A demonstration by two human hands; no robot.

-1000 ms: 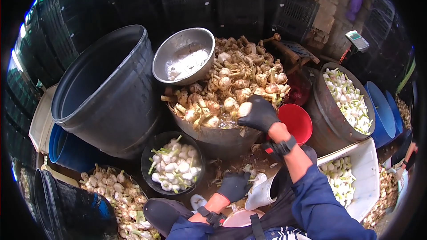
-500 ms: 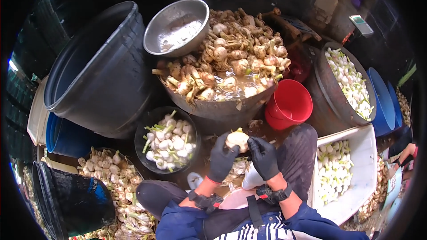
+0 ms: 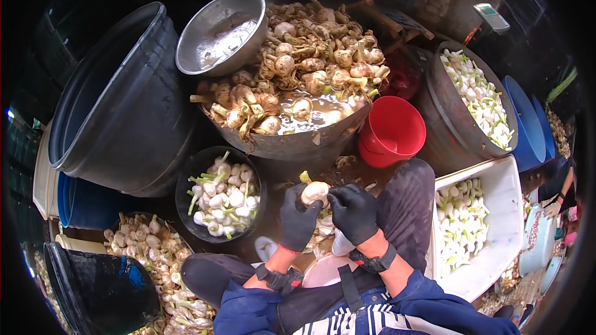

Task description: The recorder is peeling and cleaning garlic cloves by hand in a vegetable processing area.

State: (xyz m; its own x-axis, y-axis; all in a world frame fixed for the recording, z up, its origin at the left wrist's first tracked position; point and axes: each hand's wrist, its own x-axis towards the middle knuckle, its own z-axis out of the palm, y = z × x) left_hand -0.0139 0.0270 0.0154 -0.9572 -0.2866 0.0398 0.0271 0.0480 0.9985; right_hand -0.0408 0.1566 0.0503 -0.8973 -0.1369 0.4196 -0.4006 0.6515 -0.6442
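Between my hands, low in the middle of the view, is a pale garlic bulb (image 3: 314, 193) with a short green stem. My left hand (image 3: 298, 217) in a black glove is closed on it from the left. My right hand (image 3: 351, 216), also gloved in black, pinches at its right side. Above them, a big grey tub (image 3: 267, 141) is heaped with dirty, root-covered garlic in murky water. To the left of my hands sits a black bowl (image 3: 183, 208) of cleaned white bulbs with green stems. A red bucket (image 3: 388, 121) stands to the upper right.
A steel bowl (image 3: 239, 9) rests on the tub's left rim. Large dark bin (image 3: 105, 142) at left, blue tubs (image 3: 521, 124) and a tilted grey container (image 3: 437, 118) of white garlic at right, white crate (image 3: 490, 260) beside my right knee. A co-worker's arm (image 3: 562, 189) shows at far right.
My right hand has come down from the heap of garlic with a bulb, and my left hand has risen to hold it too. The view has shifted, so the tubs sit higher.
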